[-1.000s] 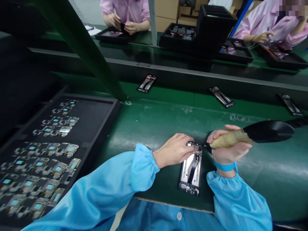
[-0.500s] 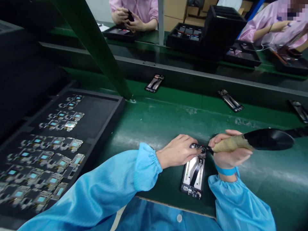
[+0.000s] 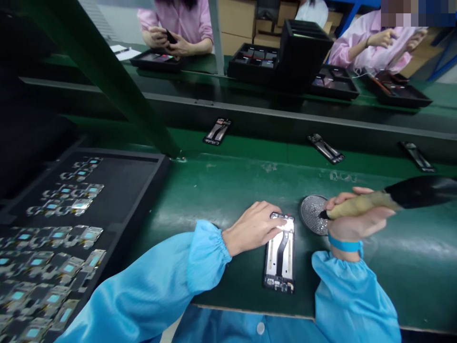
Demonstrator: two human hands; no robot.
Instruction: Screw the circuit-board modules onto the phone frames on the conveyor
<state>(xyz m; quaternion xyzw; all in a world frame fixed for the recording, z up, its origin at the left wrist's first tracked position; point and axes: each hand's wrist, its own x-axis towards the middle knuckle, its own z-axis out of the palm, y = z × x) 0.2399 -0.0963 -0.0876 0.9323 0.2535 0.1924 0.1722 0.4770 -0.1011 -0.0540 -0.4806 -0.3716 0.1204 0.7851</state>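
Right grip: the right hand (image 3: pixel 352 216) was closed around the tan handle of a driver tool (image 3: pixel 385 201), its tip resting on a round screw dish (image 3: pixel 311 213).
Tool axis: long axis ran nearly level, dark body to the right, tip pointing left.
Left grip: the left hand (image 3: pixel 252 227) lay open, fingertips (image 3: pixel 276 225) pressing the top end of a phone frame (image 3: pixel 280 252), holding nothing.
Frame axis: long axis ran toward and away from the person, flat on the green desk (image 3: pixel 228 186), just left of the dish.
Left side: a black tray (image 3: pixel 139 176) of small camera modules (image 3: pixel 71 193).
Beyond: three more frames (image 3: pixel 217 130) lay on the belt; people in pink sleeves (image 3: pixel 171 21) worked opposite.
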